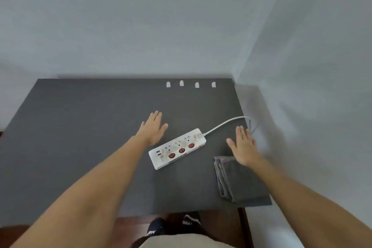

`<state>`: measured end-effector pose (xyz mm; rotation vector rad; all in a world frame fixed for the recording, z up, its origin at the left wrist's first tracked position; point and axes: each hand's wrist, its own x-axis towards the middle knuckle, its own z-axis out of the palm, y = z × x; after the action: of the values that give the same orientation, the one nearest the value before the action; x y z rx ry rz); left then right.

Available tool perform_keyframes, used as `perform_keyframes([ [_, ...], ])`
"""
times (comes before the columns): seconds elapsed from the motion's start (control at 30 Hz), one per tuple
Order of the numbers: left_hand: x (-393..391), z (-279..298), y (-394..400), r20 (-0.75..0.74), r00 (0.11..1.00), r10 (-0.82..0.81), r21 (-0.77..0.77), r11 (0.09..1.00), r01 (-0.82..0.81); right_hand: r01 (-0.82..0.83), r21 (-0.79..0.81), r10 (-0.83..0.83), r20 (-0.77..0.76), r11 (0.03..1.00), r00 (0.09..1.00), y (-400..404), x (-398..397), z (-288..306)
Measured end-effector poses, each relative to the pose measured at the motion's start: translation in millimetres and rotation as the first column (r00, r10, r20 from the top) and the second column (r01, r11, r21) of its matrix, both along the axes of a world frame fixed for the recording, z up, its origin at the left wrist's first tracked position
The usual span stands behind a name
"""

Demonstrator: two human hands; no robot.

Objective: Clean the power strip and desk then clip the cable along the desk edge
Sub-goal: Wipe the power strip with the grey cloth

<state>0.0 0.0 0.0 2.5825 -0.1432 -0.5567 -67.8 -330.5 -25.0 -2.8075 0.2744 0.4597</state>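
Observation:
A white power strip [178, 148] with three red switches lies diagonally on the dark grey desk [80, 127]. Its white cable [225, 124] curves to the right and drops over the desk's right edge. A folded grey cloth [233, 179] rests at the front right of the desk. Several small white cable clips [181, 83] stand in a row near the back edge. My left hand [154, 129] is flat and open just left of the strip, holding nothing. My right hand [244, 148] is open to the right of the strip, above the cloth's far end.
Grey walls meet at a corner behind the desk's back right. The right wall runs close along the desk's right edge. Below the front edge are a brown floor and my dark shoes [191, 220].

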Motion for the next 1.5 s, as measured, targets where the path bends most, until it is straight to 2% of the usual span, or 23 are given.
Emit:
perform_keyframes([
  [0.1, -25, -18, 7, -0.071, 0.995, 0.065, -0.011, 0.998, -0.066, 0.081, -0.025, -0.083, -0.073, 0.996, 0.994, -1, -36, -24],
  [0.27, -63, -47, 19, -0.135, 0.989, 0.065, -0.006, 0.998, -0.067, 0.135, -0.04, -0.139, -0.142, 0.99, 0.98, 10, -70, -55],
  [0.4, -79, -61, 24, -0.18, 0.983, 0.026, -0.045, 0.998, -0.034, 0.093, -0.12, -0.105, -0.092, 0.988, 0.99, 20, -78, -75],
  [0.5, -84, -70, 26, -0.15, 0.986, 0.067, -0.086, 0.993, -0.081, 0.127, -0.146, -0.133, -0.032, 0.981, 0.991, 26, -78, -83],
  [0.6, -85, -76, 29, -0.106, 0.987, 0.121, -0.117, 0.984, -0.133, 0.106, -0.064, -0.105, 0.031, 0.992, 0.994, 30, -75, -84],
  [0.67, -83, -79, 32, -0.081, 0.989, 0.12, -0.126, 0.983, -0.13, 0.076, 0.051, -0.084, 0.166, 0.996, 0.983, 32, -72, -84],
  [0.73, -83, -79, 34, -0.06, 0.993, 0.102, -0.139, 0.984, -0.109, 0.114, 0.246, -0.191, 0.317, 0.963, 0.929, 39, -62, -78],
  [0.8, -82, -78, 34, -0.035, 0.995, 0.095, -0.144, 0.985, -0.099, 0.08, 0.391, -0.249, 0.404, 0.917, 0.88, 56, -40, -61],
  [0.9, -81, -77, 35, -0.016, 0.994, 0.107, -0.156, 0.982, -0.108, -0.075, 0.376, -0.133, 0.496, 0.923, 0.858, 94, 3, -44],
  [1.0, -81, -76, 34, -0.006, 0.994, 0.106, -0.149, 0.983, -0.106, -0.177, 0.313, 0.048, 0.38, 0.933, 0.924, 124, 25, -55],
  [1.07, -80, -75, 33, 0.0, 0.994, 0.113, -0.154, 0.982, -0.111, -0.283, 0.217, 0.197, 0.346, 0.934, 0.917, 131, 20, -69],
  [1.17, -80, -74, 33, 0.017, 0.992, 0.121, -0.172, 0.978, -0.116, -0.465, 0.205, 0.388, 0.324, 0.861, 0.863, 125, -8, -73],
  [1.23, -80, -73, 33, 0.021, 0.993, 0.119, -0.179, 0.977, -0.114, -0.51, 0.259, 0.429, 0.31, 0.82, 0.848, 114, -28, -65],
  [1.3, -78, -71, 33, 0.02, 0.993, 0.118, -0.178, 0.977, -0.113, -0.464, 0.347, 0.345, 0.353, 0.815, 0.87, 104, -36, -51],
  [1.4, -78, -72, 34, 0.013, 0.993, 0.117, -0.187, 0.976, -0.112, -0.288, 0.424, 0.061, 0.472, 0.859, 0.879, 106, -15, -39],
  [1.5, -78, -72, 34, 0.007, 0.993, 0.118, -0.195, 0.974, -0.114, -0.163, 0.385, -0.012, 0.412, 0.909, 0.911, 129, 21, -42],
])
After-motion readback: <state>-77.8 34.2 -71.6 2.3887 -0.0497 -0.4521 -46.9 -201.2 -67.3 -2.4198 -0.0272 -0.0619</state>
